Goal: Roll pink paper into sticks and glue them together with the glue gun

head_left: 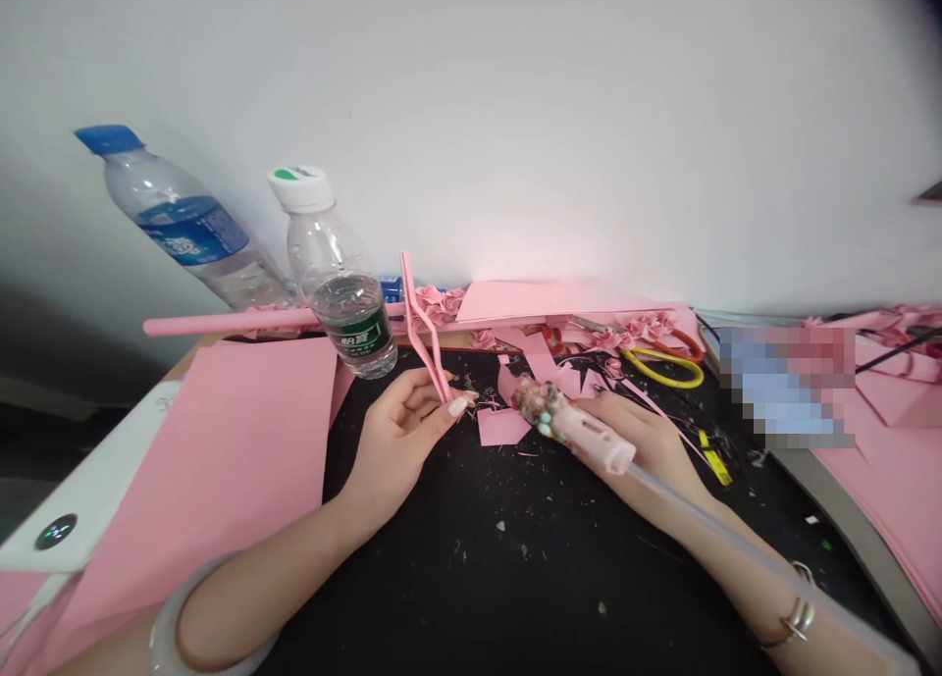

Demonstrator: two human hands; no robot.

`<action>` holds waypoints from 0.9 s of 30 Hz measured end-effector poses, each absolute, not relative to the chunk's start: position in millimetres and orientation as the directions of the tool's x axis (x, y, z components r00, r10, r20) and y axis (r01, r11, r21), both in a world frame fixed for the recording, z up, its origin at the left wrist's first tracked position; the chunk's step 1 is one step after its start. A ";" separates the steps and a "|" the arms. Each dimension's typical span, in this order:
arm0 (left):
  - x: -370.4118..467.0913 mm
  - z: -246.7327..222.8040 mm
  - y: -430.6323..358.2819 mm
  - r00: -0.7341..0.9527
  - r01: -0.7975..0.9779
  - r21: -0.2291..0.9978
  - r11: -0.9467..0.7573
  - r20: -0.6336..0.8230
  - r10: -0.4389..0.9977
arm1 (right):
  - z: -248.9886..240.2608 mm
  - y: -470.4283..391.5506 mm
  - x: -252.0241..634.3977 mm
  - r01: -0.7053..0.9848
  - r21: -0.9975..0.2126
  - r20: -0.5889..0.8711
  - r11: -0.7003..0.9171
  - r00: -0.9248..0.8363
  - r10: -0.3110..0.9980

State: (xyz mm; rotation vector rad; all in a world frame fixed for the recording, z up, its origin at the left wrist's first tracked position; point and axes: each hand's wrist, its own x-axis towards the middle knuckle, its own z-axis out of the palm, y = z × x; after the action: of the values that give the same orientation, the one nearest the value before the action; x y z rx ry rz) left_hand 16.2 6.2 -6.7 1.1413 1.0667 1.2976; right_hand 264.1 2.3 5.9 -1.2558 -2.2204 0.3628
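Between the thumb and fingers of my left hand are folded pink paper strips, which rise upward with a bend partway. My right hand is wrapped round a decorated glue gun, seen partly in front of the hand. A translucent stick trails from the gun's rear end over my right forearm. The gun's beaded front end lies to the right of my left fingertips, apart from them. Below and between the hands, small pink paper pieces lie on the black mat.
Two bottles stand at the back left. Pink sheets and a white power bank lie left. Yellow-and-orange-handled scissors, paper flowers and a rolled pink tube lie along the back. A blurred-out patch is at right.
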 end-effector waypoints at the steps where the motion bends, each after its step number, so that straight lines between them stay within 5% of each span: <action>1: 16.4 -6.4 5.5 0.018 -0.151 0.987 -0.058 0.061 0.998 | 6.1 1.9 264.0 0.712 -0.448 0.331 0.541 -0.430 0.840; 12: 18.8 -1.2 0.3 0.115 -0.213 0.977 -0.029 0.055 0.992 | 12.4 -3.7 257.7 0.754 -0.230 0.187 0.616 -0.587 0.788; 22: 20.3 2.0 -4.4 0.215 -0.202 0.979 -0.004 0.048 0.975 | 12.0 -5.1 255.6 0.729 -0.253 0.160 0.637 -0.617 0.770; 27: 19.5 1.9 -1.0 0.114 -0.120 0.993 -0.015 0.028 0.993 | 8.7 -1.1 259.9 0.756 -0.327 0.222 0.567 -0.522 0.824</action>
State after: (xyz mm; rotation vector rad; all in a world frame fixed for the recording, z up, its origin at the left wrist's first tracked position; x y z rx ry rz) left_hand 19.5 -1.0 1.9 1.1896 1.0272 1.1930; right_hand 259.9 -1.1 8.7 -1.2884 -2.4529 0.2691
